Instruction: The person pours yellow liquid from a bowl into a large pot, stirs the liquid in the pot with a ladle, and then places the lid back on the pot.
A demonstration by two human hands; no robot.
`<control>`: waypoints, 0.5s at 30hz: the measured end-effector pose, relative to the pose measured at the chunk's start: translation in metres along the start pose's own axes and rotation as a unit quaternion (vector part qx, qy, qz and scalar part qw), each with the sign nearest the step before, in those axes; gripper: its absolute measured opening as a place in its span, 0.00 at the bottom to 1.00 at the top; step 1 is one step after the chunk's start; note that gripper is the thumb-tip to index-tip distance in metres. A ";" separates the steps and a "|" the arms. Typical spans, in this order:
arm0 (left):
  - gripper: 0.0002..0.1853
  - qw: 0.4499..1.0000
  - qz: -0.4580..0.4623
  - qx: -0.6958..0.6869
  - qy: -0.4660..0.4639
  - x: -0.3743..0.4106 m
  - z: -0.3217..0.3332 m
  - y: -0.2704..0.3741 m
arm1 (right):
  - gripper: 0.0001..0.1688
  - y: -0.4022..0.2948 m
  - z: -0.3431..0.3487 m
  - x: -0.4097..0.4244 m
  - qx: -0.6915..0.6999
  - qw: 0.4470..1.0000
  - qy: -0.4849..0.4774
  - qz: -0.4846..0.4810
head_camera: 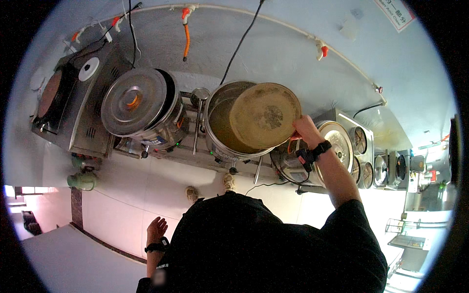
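My right hand [307,130] grips the right edge of a round, brown-stained lid [256,113]. The lid covers the right part of a large steel stockpot [234,88]; whether it rests on the rim I cannot tell. Brownish contents [221,117] show in the pot's uncovered left part. Down at my side, on the left, hangs my left hand [157,227], holding nothing, its fingers loosely apart. To the left stands a second steel pot [172,113], its domed metal lid [133,100] set off-centre, leaving a dark gap. A long-handled steel ladle [199,96] lies between the two pots.
At the far left sits a steel appliance with a round dark plate [51,97]. Another lidded pot [335,143] and several round steel containers [359,139] stand at right. Black cables [242,40] hang by the wall, below a pipe with red-handled taps [324,51]. A green object [82,181] is on the floor.
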State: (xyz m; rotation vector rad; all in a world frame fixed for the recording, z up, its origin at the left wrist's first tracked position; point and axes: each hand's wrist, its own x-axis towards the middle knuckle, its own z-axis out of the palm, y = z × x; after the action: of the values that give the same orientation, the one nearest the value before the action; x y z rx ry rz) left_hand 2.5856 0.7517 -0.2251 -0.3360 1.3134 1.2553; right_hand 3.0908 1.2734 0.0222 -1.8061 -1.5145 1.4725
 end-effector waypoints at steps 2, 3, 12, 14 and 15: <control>0.25 1.000 -0.003 0.013 -0.004 0.006 0.003 -0.002 | 0.08 0.036 -0.028 0.039 -0.414 0.891 -0.019 -0.185; 0.25 1.000 0.002 0.009 0.008 0.003 -0.003 -0.007 | 0.07 0.010 -0.012 0.041 -0.512 0.838 -0.019 -0.186; 0.24 0.996 -0.042 -0.073 0.024 0.021 -0.035 -0.030 | 0.08 -0.079 0.039 0.011 -0.709 0.643 0.102 -0.270; 0.25 0.995 -0.049 -0.085 0.020 0.021 -0.042 -0.032 | 0.10 -0.113 0.065 -0.018 -0.636 0.732 0.151 -0.193; 0.25 0.995 -0.052 -0.088 0.015 0.023 -0.045 -0.031 | 0.12 -0.123 0.071 -0.029 -0.593 0.771 0.178 -0.151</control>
State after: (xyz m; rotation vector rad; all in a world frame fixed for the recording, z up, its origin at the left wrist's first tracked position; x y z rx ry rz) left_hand 2.5818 0.7161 -0.2720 -0.5436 1.1962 1.2841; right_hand 2.9719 1.2688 0.1050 -2.0069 -2.5812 -0.1868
